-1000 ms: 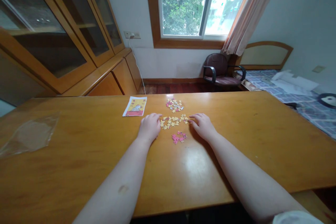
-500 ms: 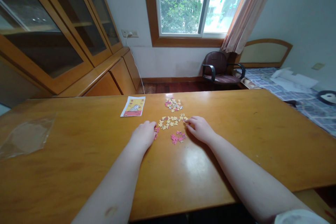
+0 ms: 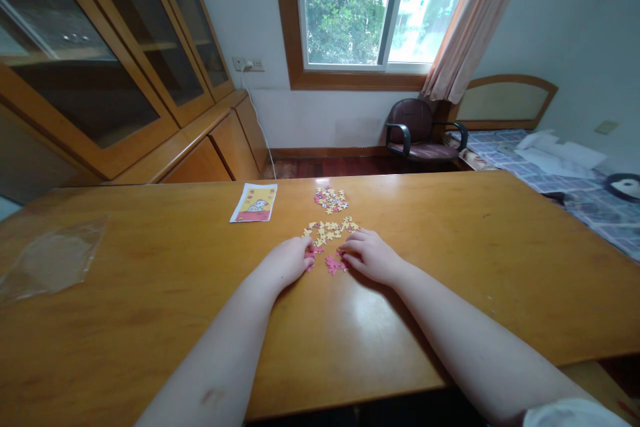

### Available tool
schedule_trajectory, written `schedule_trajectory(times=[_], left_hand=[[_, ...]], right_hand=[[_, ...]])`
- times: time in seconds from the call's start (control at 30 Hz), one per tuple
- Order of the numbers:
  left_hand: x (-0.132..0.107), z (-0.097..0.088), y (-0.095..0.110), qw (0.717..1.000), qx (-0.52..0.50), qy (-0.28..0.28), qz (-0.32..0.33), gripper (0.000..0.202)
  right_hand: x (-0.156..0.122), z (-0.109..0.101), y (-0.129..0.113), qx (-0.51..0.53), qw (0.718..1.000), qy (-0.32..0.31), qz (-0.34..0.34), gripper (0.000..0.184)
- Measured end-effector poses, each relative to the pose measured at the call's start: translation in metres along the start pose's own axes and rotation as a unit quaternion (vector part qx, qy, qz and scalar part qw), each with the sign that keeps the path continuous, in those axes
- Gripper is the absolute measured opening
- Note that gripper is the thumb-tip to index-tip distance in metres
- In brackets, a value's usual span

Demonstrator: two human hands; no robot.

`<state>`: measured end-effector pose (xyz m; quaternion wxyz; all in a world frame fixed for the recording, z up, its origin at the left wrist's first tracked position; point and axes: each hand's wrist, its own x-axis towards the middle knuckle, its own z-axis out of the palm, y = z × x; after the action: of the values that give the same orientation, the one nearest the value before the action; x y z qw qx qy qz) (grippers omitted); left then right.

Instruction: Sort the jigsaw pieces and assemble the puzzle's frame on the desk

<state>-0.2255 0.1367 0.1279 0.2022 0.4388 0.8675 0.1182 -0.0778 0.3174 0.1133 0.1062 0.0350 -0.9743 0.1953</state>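
Observation:
My left hand (image 3: 294,259) curls its fingertips around a strip of pink puzzle pieces (image 3: 313,255) on the wooden table. Part of that strip is covered by the fingers. Just to its right lies a small pink group of puzzle pieces (image 3: 332,265). My right hand (image 3: 369,253) reaches over the right side of this group, fingers bent and a little apart, tips touching the pieces. Beyond both hands, yellow puzzle pieces (image 3: 327,232) form a loose band. Farther back sits a mixed pile of puzzle pieces (image 3: 331,199).
A picture card (image 3: 254,203) with a yellow and pink design lies at the back left of the table (image 3: 175,267). Clear plastic wrapping (image 3: 53,259) rests on the far left. Behind the table stand a brown armchair (image 3: 417,127), a glass-door cabinet (image 3: 165,123) and a bed.
My left hand has moved right with the pink strip, bringing it close to the pink group. My right hand has shifted left and nearer, from the yellow pieces onto the pink group.

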Motion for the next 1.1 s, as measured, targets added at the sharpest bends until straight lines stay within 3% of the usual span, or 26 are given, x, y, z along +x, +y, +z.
schedule_trajectory(times=[0.33, 0.67, 0.87, 0.97, 1.1], left_hand=[[-0.001, -0.001, 0.006, 1.0, -0.003, 0.002, 0.02, 0.02], [-0.004, 0.003, 0.02, 0.998, -0.032, -0.019, 0.058, 0.016], [-0.004, 0.004, 0.023, 0.994, -0.04, 0.013, 0.102, 0.019], [-0.004, -0.002, 0.019, 0.995, -0.026, 0.042, 0.092, 0.021], [-0.006, -0.012, 0.012, 0.998, -0.001, 0.024, 0.061, 0.021]], right_hand=[[-0.003, 0.0, -0.012, 0.057, 0.992, -0.051, -0.1, 0.028], [-0.003, -0.005, 0.002, 0.031, 0.998, -0.019, -0.058, 0.013], [-0.003, -0.007, 0.011, 0.005, 1.0, 0.005, -0.015, 0.013], [-0.003, -0.008, 0.007, 0.001, 1.0, 0.008, -0.009, 0.014], [-0.005, -0.007, -0.005, 0.017, 0.999, -0.026, -0.044, 0.016]])
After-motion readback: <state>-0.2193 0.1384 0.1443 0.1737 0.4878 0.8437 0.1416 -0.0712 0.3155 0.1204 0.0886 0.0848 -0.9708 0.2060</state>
